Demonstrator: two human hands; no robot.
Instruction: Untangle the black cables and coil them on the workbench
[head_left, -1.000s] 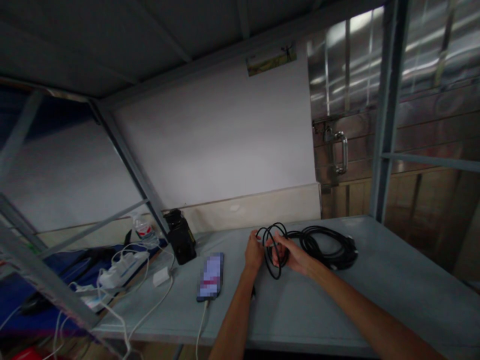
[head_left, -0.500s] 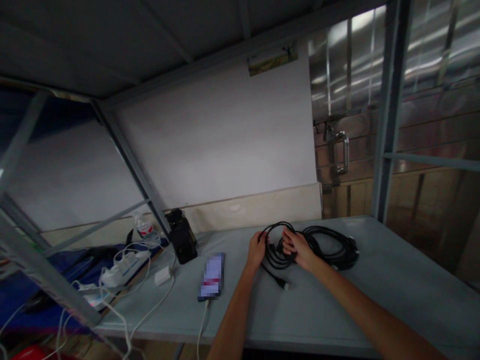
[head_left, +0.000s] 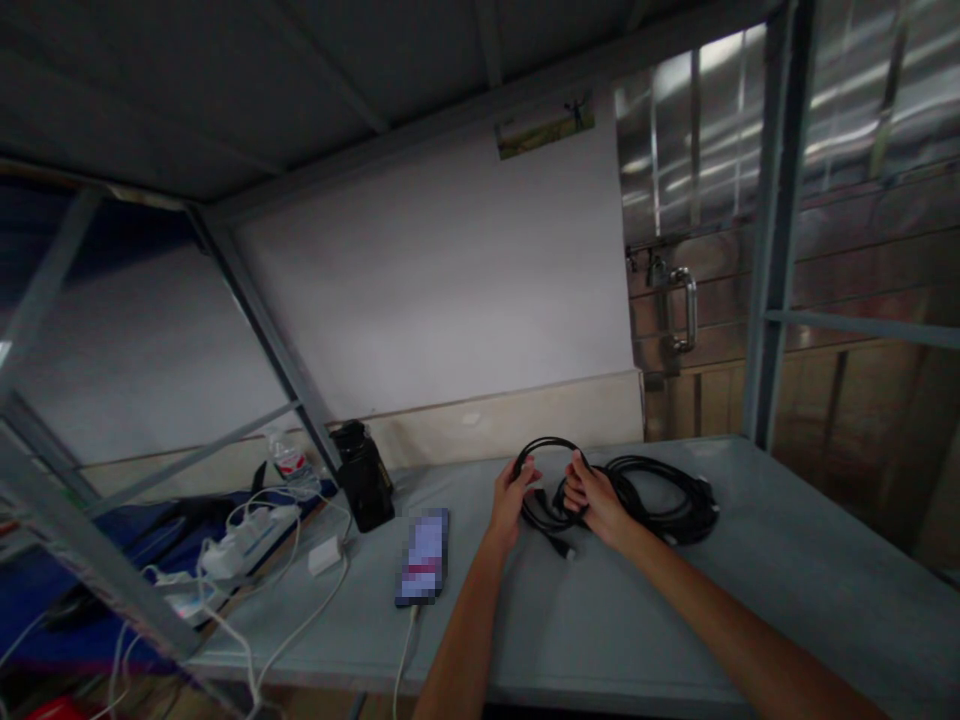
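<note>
The looped black cable [head_left: 551,525] is held near the back edge of the tabletop [head_left: 787,580]: the left hand [head_left: 511,495] pinches its left side, the right hand [head_left: 598,497] curls round its right. It should be light, springy and hardly fragile, best taken where strands gather; how many strands each grips is too dim to count. Its plug [head_left: 562,547] points frontward. Another black coil [head_left: 697,517] lies toward the back right corner.
</note>
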